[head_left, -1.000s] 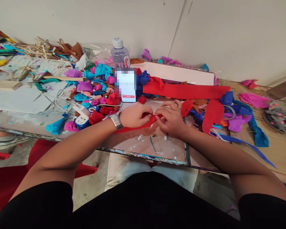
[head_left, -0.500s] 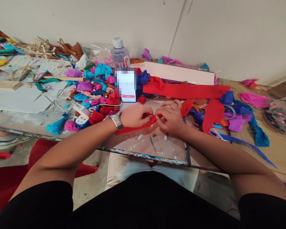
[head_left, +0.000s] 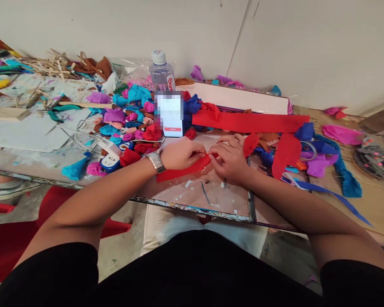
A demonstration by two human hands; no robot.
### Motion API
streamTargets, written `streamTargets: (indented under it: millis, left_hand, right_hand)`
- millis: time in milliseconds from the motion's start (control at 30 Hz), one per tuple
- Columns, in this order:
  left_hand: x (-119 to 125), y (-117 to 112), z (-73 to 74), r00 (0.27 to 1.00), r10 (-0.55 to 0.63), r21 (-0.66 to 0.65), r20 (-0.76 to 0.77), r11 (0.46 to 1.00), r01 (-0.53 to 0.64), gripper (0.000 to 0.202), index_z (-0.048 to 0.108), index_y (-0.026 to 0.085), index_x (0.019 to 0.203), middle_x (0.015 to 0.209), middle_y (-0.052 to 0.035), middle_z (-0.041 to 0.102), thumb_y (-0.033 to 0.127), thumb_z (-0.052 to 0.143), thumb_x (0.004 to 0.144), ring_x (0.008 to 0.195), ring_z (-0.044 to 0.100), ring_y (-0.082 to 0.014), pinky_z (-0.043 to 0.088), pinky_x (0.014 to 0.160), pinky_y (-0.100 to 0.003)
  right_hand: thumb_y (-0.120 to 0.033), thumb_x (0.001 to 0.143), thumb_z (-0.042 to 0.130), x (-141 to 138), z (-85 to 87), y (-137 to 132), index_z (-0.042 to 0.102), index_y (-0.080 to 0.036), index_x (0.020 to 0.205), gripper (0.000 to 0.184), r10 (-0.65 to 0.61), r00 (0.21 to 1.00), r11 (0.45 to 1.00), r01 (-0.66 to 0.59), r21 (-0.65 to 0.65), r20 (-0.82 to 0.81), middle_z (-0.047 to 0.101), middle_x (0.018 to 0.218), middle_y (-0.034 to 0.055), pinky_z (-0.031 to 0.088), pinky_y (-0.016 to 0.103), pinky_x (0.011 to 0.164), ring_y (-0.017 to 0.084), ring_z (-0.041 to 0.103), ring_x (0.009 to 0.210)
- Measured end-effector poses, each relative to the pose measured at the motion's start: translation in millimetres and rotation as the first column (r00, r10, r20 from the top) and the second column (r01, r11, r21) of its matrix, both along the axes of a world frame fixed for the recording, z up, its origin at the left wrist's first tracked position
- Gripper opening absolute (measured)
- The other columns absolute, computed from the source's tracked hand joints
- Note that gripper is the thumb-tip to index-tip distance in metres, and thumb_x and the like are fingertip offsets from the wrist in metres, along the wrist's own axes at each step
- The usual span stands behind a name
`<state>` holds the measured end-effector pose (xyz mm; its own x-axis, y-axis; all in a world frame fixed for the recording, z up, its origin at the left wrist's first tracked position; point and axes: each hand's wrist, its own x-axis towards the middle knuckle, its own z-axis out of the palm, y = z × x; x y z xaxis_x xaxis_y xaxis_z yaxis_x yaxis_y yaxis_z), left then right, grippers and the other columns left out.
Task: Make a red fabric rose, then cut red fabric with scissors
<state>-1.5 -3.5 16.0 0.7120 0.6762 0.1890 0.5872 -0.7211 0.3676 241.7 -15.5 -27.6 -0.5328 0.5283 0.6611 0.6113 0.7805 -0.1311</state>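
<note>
A strip of red crepe paper (head_left: 182,171) lies slantwise over the table beneath my hands. My left hand (head_left: 183,154), with a metal watch on its wrist, pinches the strip's upper edge between thumb and index finger. Close beside it, my right hand (head_left: 230,158) pinches the same strip, its fingertips nearly touching the left ones. A gathered red piece (head_left: 251,144) shows behind the right hand; whether it joins the strip is hidden. Just beyond the hands, a lit phone (head_left: 173,121) leans upright, its screen partly blurred.
A water bottle (head_left: 161,72) stands behind the phone. Left are crumpled paper flowers (head_left: 136,115), a power strip (head_left: 111,161) and green-handled pliers (head_left: 64,111). To the right lie a long red strip (head_left: 259,122), scissors (head_left: 292,181) and a blue ribbon (head_left: 339,198).
My left thumb and fingers have shifted slightly along the red strip, and more of the strip shows below the left hand. The right hand stays almost in place.
</note>
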Motion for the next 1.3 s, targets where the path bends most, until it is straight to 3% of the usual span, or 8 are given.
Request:
streamTargets:
  millis: [333, 467, 700, 933, 1300]
  left_hand:
    - [-3.4, 2.7, -2.3, 0.999, 0.029, -0.051, 0.017, 0.998, -0.028, 0.028, 0.079, 0.019, 0.085, 0.065, -0.0018, 0.07, 0.037, 0.06, 0.097, 0.055, 0.055, -0.0136, 0.033, 0.058, -0.029]
    - [-2.5, 0.9, 1.3, 0.999, 0.03, -0.076, 0.027, 0.997, -0.028, 0.029, 0.08, 0.019, 0.09, 0.069, -0.0018, 0.072, 0.042, 0.063, 0.097, 0.057, 0.056, -0.0136, 0.033, 0.059, -0.029]
    - [-2.1, 0.3, 0.5, 0.999, 0.017, -0.08, 0.041, 0.997, -0.014, 0.021, 0.077, 0.019, 0.085, 0.068, -0.0002, 0.07, 0.034, 0.064, 0.092, 0.058, 0.056, -0.0126, 0.032, 0.06, -0.028]
    - [-0.1, -0.8, -3.0, 1.0, 0.004, 0.031, 0.029, 0.999, -0.005, 0.025, 0.075, 0.019, 0.078, 0.062, -0.0008, 0.067, 0.036, 0.064, 0.093, 0.055, 0.052, -0.0129, 0.031, 0.058, -0.029]
    - [0.3, -1.1, -4.9, 1.0, -0.006, 0.087, -0.025, 0.996, 0.008, 0.028, 0.074, 0.02, 0.076, 0.065, -0.0036, 0.07, 0.037, 0.062, 0.094, 0.056, 0.056, -0.0147, 0.029, 0.057, -0.03]
  right_hand:
    - [-0.03, 0.101, 0.065, 1.1, -0.5, -0.9, 0.072, -0.026, 0.096, 0.01, -0.035, 0.999, 0.998, 0.036, -0.059, 0.018, 0.083, 0.096, 0.0036, 0.033, 0.055, 0.108, 0.032, 0.067, 0.114]
    - [-0.03, 0.1, 0.066, 1.0, 0.3, -0.4, 0.074, -0.026, 0.097, 0.009, -0.019, 1.0, 0.997, 0.02, -0.068, 0.018, 0.083, 0.096, 0.0033, 0.034, 0.054, 0.107, 0.032, 0.067, 0.113]
    - [-0.029, 0.1, 0.067, 0.1, 1.2, -1.1, 0.073, -0.025, 0.097, 0.009, 0.009, 1.0, 1.0, -0.009, -0.012, 0.016, 0.083, 0.095, 0.0032, 0.034, 0.053, 0.105, 0.031, 0.067, 0.11]
    - [-0.029, 0.1, 0.066, -1.0, 0.7, -1.3, 0.073, -0.025, 0.096, 0.009, -0.001, 1.0, 1.0, 0.002, -0.023, 0.017, 0.083, 0.092, 0.0024, 0.032, 0.054, 0.105, 0.03, 0.068, 0.11]
    - [-0.031, 0.1, 0.065, -1.3, 0.2, -3.5, 0.073, -0.026, 0.094, 0.011, -0.005, 1.0, 0.998, 0.005, -0.057, 0.003, 0.082, 0.09, 0.0024, 0.033, 0.055, 0.108, 0.031, 0.069, 0.112]
